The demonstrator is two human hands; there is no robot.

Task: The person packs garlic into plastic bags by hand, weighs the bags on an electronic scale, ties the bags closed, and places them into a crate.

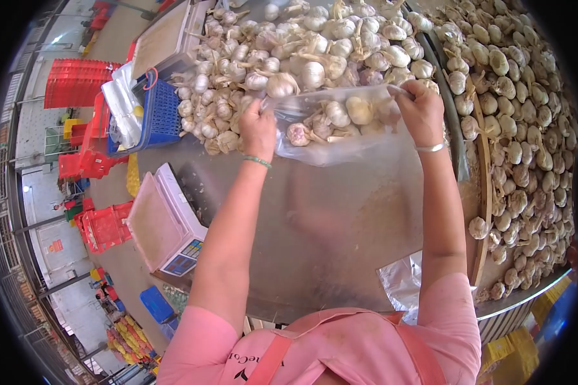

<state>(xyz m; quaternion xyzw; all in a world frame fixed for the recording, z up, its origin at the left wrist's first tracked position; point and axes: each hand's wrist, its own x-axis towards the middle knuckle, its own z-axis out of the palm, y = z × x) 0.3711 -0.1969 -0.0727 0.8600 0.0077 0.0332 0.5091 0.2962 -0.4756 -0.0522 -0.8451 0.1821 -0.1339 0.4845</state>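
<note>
A clear plastic bag (pixel 327 152) is stretched between my two hands over the metal table, its mouth edge pulled wide. My left hand (pixel 258 131) pinches the bag's left corner, and my right hand (pixel 421 114) grips its right corner. Several garlic bulbs (pixel 338 113) show through or at the bag's opening; whether all of them lie inside it I cannot tell. Just beyond the bag spreads a large heap of loose garlic (pixel 313 75), touching or close to both hands.
A digital scale (pixel 167 221) stands at the left, a blue basket (pixel 162 115) with plastic bags behind it. More garlic (pixel 526 135) fills the right side past a wooden edge (pixel 483 192). Another plastic bag (pixel 401 282) lies near my right elbow.
</note>
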